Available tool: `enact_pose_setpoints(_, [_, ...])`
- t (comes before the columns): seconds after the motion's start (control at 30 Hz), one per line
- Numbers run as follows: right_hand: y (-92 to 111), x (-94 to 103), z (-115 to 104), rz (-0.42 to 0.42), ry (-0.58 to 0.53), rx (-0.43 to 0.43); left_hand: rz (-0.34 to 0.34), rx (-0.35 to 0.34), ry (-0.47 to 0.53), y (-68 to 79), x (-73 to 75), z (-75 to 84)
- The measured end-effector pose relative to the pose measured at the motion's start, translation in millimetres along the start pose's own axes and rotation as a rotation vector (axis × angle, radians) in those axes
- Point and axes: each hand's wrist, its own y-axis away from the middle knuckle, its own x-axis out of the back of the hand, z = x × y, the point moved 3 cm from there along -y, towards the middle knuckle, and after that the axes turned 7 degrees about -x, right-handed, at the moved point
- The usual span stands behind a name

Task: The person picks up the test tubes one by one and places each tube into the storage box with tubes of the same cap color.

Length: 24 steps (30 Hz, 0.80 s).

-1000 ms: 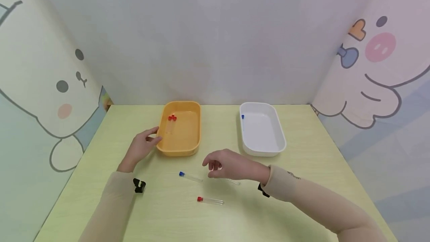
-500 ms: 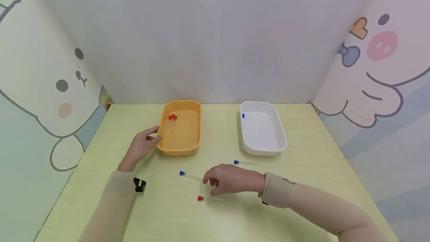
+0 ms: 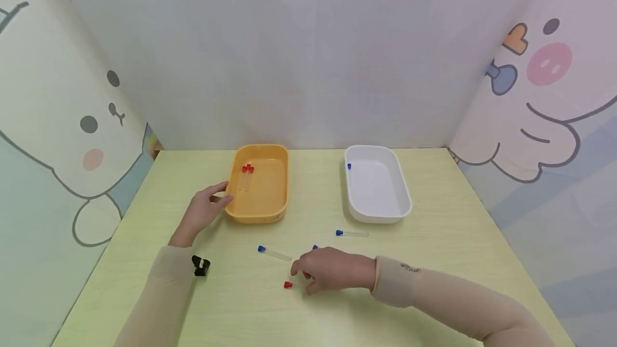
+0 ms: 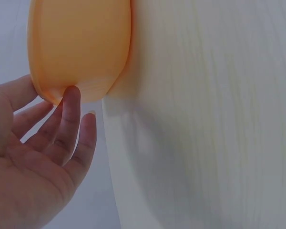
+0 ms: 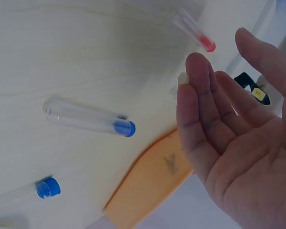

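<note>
My left hand (image 3: pixel 202 212) holds the near left corner of the yellow tray (image 3: pixel 260 217), thumb over the rim and fingers against the outer wall (image 4: pixel 81 43). Above the table, my right hand (image 3: pixel 331 269) hovers with thumb and fingers spread and nothing between them. Just left of its fingertips shows the red cap of a test tube (image 3: pixel 288 285); the hand hides its glass. That tube (image 5: pixel 195 31) lies beyond the fingers in the right wrist view. A blue-capped tube (image 3: pixel 275 253) lies left of the hand. Another blue cap (image 3: pixel 315 247) peeks out behind the knuckles.
A third blue-capped tube (image 3: pixel 352 233) lies before the white tray (image 3: pixel 378 217), which holds one blue-capped tube (image 3: pixel 349 167). Red-capped tubes (image 3: pixel 248 168) lie together in the yellow tray. A black wrist mount (image 3: pixel 200 265) sticks out from the left sleeve.
My right hand has moved toward the near edge, over the red-capped tube. The blue-capped tubes behind it have come into view. My left hand has stayed on the yellow tray.
</note>
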Motion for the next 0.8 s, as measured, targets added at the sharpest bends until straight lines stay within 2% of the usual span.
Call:
enact_pose_setpoints(0.13, [-2.7, -10.2, -0.9, 0.005, 0.019, 0.019, 0.002, 0.001, -0.001, 0.2, 0.0, 0.6])
enact_pose_setpoints(0.37, [-4.5, -25.6, -4.3, 0.068, 0.116, 0.058, 0.002, 0.003, -0.011, 0.8, -0.2, 1.5])
enact_pose_setpoints(0.63, [-3.8, -28.7, -5.7, 0.081, 0.129, 0.075, -0.003, 0.021, 0.005, 1.0, -0.4, 1.9])
enact_pose_setpoints(0.8, [-3.4, -23.9, -4.2, 0.091, 0.147, 0.088, -0.002, 0.019, 0.009, 0.5, -0.3, 1.9])
